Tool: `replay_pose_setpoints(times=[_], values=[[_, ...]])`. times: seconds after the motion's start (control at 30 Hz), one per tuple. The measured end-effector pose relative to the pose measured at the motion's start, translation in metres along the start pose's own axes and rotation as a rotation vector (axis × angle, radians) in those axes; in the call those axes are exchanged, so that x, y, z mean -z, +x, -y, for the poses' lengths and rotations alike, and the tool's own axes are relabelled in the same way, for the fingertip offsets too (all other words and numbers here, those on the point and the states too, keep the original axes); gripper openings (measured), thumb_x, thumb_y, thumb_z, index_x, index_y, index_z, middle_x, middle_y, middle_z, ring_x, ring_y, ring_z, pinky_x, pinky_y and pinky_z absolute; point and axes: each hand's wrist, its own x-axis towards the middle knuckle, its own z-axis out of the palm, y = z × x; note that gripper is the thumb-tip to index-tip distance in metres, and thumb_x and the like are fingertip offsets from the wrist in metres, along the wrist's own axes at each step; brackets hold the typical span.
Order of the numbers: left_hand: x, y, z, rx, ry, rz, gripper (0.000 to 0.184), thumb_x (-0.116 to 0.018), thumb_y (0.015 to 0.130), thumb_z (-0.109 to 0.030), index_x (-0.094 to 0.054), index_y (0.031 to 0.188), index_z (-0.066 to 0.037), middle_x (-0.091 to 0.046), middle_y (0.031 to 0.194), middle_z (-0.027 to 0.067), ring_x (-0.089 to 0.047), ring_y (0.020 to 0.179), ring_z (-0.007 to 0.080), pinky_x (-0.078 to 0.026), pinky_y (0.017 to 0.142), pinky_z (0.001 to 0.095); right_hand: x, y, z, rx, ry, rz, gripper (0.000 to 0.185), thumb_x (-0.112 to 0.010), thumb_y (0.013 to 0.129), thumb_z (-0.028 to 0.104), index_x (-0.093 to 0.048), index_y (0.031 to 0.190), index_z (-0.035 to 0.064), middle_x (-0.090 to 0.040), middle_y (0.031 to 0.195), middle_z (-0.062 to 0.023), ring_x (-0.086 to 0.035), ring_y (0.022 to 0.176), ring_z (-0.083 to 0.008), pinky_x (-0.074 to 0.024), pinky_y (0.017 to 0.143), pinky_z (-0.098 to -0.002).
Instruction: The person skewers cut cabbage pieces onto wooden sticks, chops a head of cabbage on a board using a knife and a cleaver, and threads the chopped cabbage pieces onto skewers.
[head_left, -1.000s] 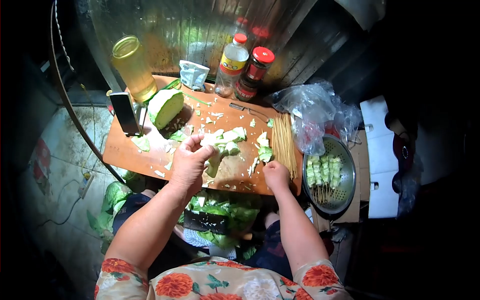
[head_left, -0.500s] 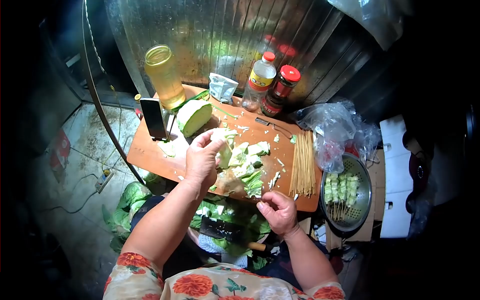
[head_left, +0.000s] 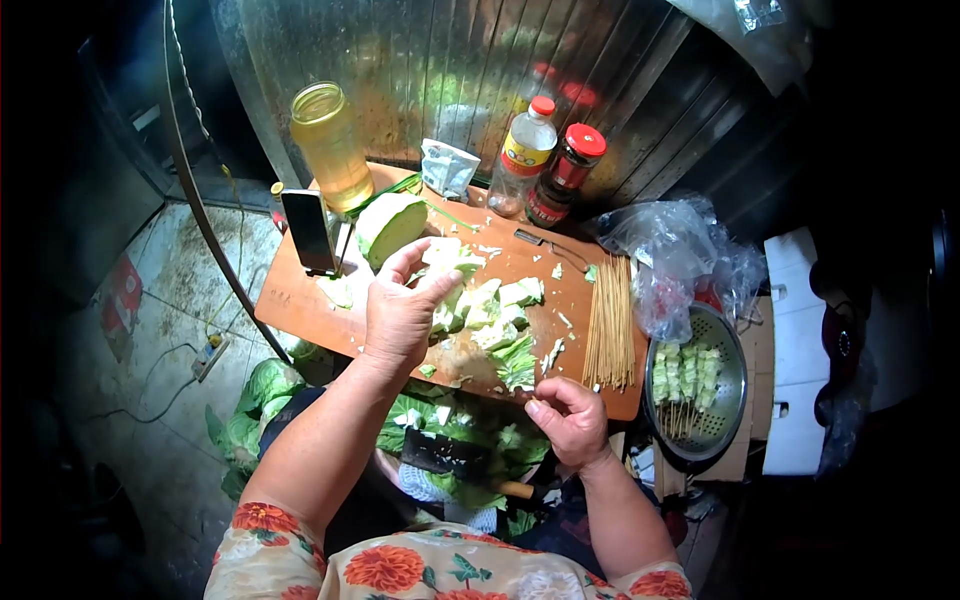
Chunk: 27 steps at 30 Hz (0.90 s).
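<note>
Between the thumb and fingers of my left hand (head_left: pixel 402 305) is a pale green cabbage piece (head_left: pixel 452 258), held above the wooden board (head_left: pixel 310 318). My right hand (head_left: pixel 572 420) is pinched at the board's front edge, on what looks like the end of a thin skewer (head_left: pixel 535 400); most of its length is hidden. Cut cabbage pieces (head_left: pixel 490 315) lie on the board between my hands. Half a cabbage (head_left: pixel 392 228) sits behind my left hand. To the right, a bundle of bamboo skewers (head_left: pixel 610 325) lies on the board.
A phone (head_left: pixel 308 230), a yellow jar (head_left: pixel 335 150), a bottle (head_left: pixel 522 160) and a red-lidded jar (head_left: pixel 575 160) stand at the back. Right are a plastic bag (head_left: pixel 665 250) and a colander (head_left: pixel 728 425) with filled skewers. A cleaver (head_left: pixel 445 455) rests on cabbage below the board.
My right hand has come away from the skewer bundle toward the front middle, now pinched. The left hand has lifted a cabbage piece. The whole view has shifted.
</note>
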Motion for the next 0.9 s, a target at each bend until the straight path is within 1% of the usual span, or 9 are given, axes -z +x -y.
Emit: replay_pose_setpoints(times=[0.13, 0.2, 0.3, 0.43, 0.5, 0.6, 0.73, 0.83, 0.9], values=[[0.002, 0.001, 0.006, -0.074, 0.151, -0.008, 0.053, -0.071, 0.078, 0.001, -0.049, 0.126, 0.005, -0.056, 0.114, 0.0113, -0.059, 0.097, 0.0149, -0.051, 0.084, 0.0258, 0.001, -0.001, 0.0, -0.024, 0.008, -0.005, 0.008, -0.066, 0.083, 0.004, -0.061, 0.088, -0.0009, -0.052, 0.074, 0.003, -0.045, 0.062, -0.0027, -0.0379, 0.055, -0.0188], [0.0, 0.0, 0.007, -0.199, 0.136, 0.098, 0.049, -0.07, 0.078, 0.002, -0.051, 0.123, 0.004, -0.054, 0.118, 0.0114, -0.06, 0.099, 0.0147, -0.051, 0.086, 0.0258, 0.004, -0.002, 0.0, -0.059, 0.017, 0.033, 0.007, -0.065, 0.085, 0.001, -0.061, 0.09, -0.0013, -0.054, 0.076, 0.0037, -0.047, 0.066, -0.0029, -0.0387, 0.058, -0.0188], [0.002, 0.0, 0.007, -0.245, 0.229, 0.154, 0.047, -0.07, 0.078, 0.002, -0.052, 0.121, 0.002, -0.053, 0.119, 0.0099, -0.06, 0.099, 0.0136, -0.052, 0.085, 0.0253, 0.001, -0.003, -0.004, -0.059, 0.099, -0.028, 0.008, -0.066, 0.083, 0.003, -0.061, 0.088, -0.0021, -0.053, 0.075, 0.0024, -0.046, 0.063, -0.0031, -0.039, 0.056, -0.0185], [-0.001, -0.002, 0.008, -0.189, 0.22, 0.161, 0.047, -0.07, 0.078, 0.001, -0.052, 0.121, 0.0, -0.056, 0.112, 0.0065, -0.061, 0.096, 0.0123, -0.053, 0.081, 0.0254, -0.004, -0.008, -0.006, -0.092, 0.117, -0.054, 0.008, -0.066, 0.083, 0.001, -0.061, 0.088, -0.0027, -0.053, 0.076, 0.0019, -0.047, 0.063, -0.0031, -0.0393, 0.056, -0.0186], [-0.003, -0.004, 0.002, -0.153, 0.28, 0.174, 0.046, -0.07, 0.078, 0.0, -0.053, 0.121, -0.001, -0.058, 0.106, 0.005, -0.062, 0.091, 0.0108, -0.053, 0.077, 0.0245, -0.005, -0.011, -0.007, -0.054, 0.032, -0.035, 0.008, -0.064, 0.085, 0.0, -0.061, 0.093, -0.0026, -0.058, 0.08, 0.0016, -0.05, 0.067, -0.0027, -0.0404, 0.061, -0.0174], [-0.001, -0.003, 0.001, -0.095, 0.437, 0.214, 0.05, -0.074, 0.078, 0.001, -0.051, 0.123, 0.002, -0.06, 0.105, 0.0054, -0.06, 0.091, 0.0101, -0.052, 0.08, 0.0234, -0.006, -0.012, -0.012, -0.017, 0.013, -0.055, 0.008, -0.064, 0.086, 0.0, -0.06, 0.092, -0.0027, -0.058, 0.081, 0.001, -0.05, 0.068, -0.0029, -0.0407, 0.061, -0.0174], [-0.006, -0.007, -0.011, -0.031, 0.422, 0.252, 0.045, -0.073, 0.08, -0.002, -0.054, 0.121, -0.001, -0.06, 0.101, 0.0035, -0.06, 0.088, 0.0089, -0.051, 0.079, 0.0225, -0.009, -0.016, -0.01, -0.053, 0.076, -0.067, 0.009, -0.064, 0.086, 0.0, -0.059, 0.092, -0.0026, -0.058, 0.082, 0.0004, -0.05, 0.068, -0.003, -0.0406, 0.06, -0.0174], [-0.003, -0.002, -0.007, 0.049, 0.301, 0.278, 0.039, -0.072, 0.082, -0.005, -0.058, 0.118, -0.002, -0.06, 0.097, 0.0019, -0.059, 0.086, 0.0079, -0.05, 0.077, 0.0221, -0.012, -0.017, -0.012, -0.051, 0.073, -0.089, 0.008, -0.063, 0.086, -0.001, -0.059, 0.093, -0.0024, -0.058, 0.083, 0.0001, -0.051, 0.069, -0.0031, -0.0411, 0.061, -0.0175], [-0.003, -0.002, -0.008, -0.033, 0.352, 0.296, 0.034, -0.07, 0.084, -0.007, -0.06, 0.116, -0.002, -0.059, 0.093, 0.0003, -0.059, 0.084, 0.0074, -0.049, 0.075, 0.0218, -0.016, -0.016, -0.008, -0.035, 0.073, -0.151, 0.006, -0.065, 0.083, -0.001, -0.06, 0.084, -0.002, -0.053, 0.072, 0.0008, -0.049, 0.061, -0.0026, -0.0405, 0.054, -0.0181]])
